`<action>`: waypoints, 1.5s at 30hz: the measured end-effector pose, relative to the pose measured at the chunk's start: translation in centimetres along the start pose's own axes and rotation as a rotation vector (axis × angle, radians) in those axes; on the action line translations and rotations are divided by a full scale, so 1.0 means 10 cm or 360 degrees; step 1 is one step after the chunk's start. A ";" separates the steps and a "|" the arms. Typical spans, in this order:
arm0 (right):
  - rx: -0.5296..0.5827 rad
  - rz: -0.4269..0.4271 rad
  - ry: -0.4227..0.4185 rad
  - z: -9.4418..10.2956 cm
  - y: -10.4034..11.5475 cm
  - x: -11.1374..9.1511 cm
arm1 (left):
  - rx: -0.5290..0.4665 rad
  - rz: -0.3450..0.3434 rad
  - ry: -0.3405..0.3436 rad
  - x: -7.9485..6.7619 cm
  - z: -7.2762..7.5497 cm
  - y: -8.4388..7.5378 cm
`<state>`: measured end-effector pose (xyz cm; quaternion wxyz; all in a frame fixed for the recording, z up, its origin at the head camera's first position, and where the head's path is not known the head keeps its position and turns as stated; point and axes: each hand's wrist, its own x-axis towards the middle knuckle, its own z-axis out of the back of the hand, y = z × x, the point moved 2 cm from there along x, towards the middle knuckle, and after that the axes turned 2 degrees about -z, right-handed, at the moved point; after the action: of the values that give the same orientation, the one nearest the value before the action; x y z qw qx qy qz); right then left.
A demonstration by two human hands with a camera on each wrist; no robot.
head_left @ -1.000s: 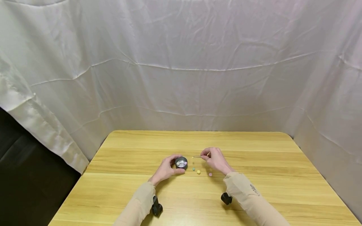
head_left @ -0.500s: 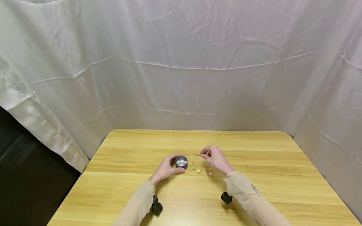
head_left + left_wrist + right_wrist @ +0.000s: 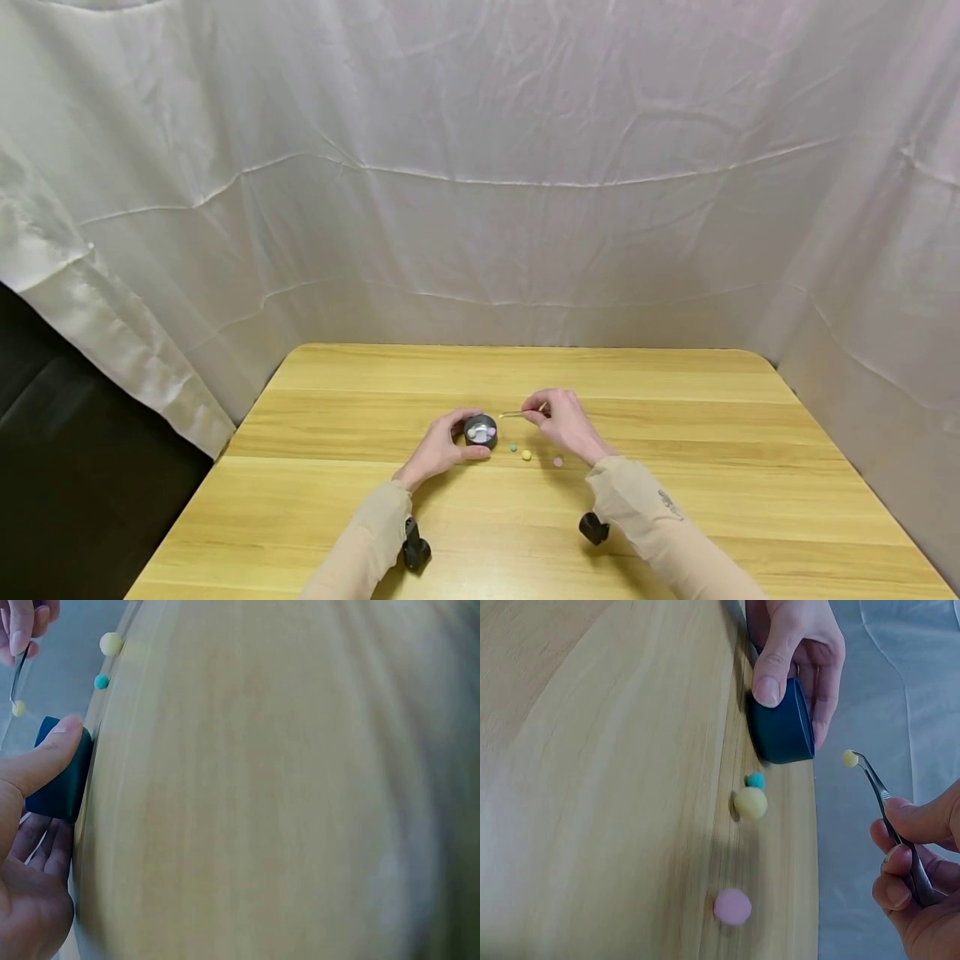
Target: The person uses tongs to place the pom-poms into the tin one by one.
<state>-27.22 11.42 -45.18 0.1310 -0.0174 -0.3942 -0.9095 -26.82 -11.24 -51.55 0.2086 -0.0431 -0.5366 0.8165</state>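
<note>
My left hand (image 3: 438,447) grips a small dark round cup (image 3: 784,736), thumb on one side and fingers on the other. In the head view a few pale and lilac balls show inside it. My right hand (image 3: 566,423) pinches a pair of bent-tip tweezers (image 3: 882,801) between thumb and fingers. At their tips sits a small yellow ball (image 3: 850,758), raised above the table beside the cup's rim. On the wood near the cup lie a teal ball (image 3: 756,780), a larger yellow ball (image 3: 750,803) and a pink ball (image 3: 732,906).
The wooden table (image 3: 300,517) has rounded far corners. Pale curtains (image 3: 480,233) hang behind it and along both sides. Black material (image 3: 82,467) shows at the left. Dark wrist cameras jut out below both sleeves.
My right hand has shifted a little to the left, bringing the tweezers and the small yellow ball closer to the cup. My left hand and the cup stay in place.
</note>
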 end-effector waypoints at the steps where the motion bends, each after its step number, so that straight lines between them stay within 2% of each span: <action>1: -0.0002 0.0002 -0.0001 -0.01 0.01 0.00 | 0.0002 0.0001 -0.0001 0.00 0.00 0.00; 11: -0.0030 0.0076 0.0019 -0.18 0.04 0.01 | 0.0025 0.0003 -0.0004 0.00 0.00 0.02; 21: 0.0009 0.0073 0.0048 -0.27 0.00 0.00 | 0.0020 0.0008 -0.0008 -0.01 -0.02 0.03; 28: 0.0010 0.0041 0.0069 -0.25 -0.05 0.00 | 0.0018 0.0002 0.0003 0.00 -0.01 0.03; 37: 0.0031 0.0108 0.0101 -0.15 -0.10 -0.03 | 0.0018 -0.0018 -0.0015 0.00 0.00 0.01; 45: 0.0041 0.0039 0.0096 -0.06 -0.11 -0.06 | 0.0016 -0.0025 -0.0012 -0.01 0.00 0.01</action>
<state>-26.90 11.79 -46.44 0.1542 0.0069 -0.4014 -0.9028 -26.81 -11.32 -51.64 0.2131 -0.0347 -0.5335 0.8178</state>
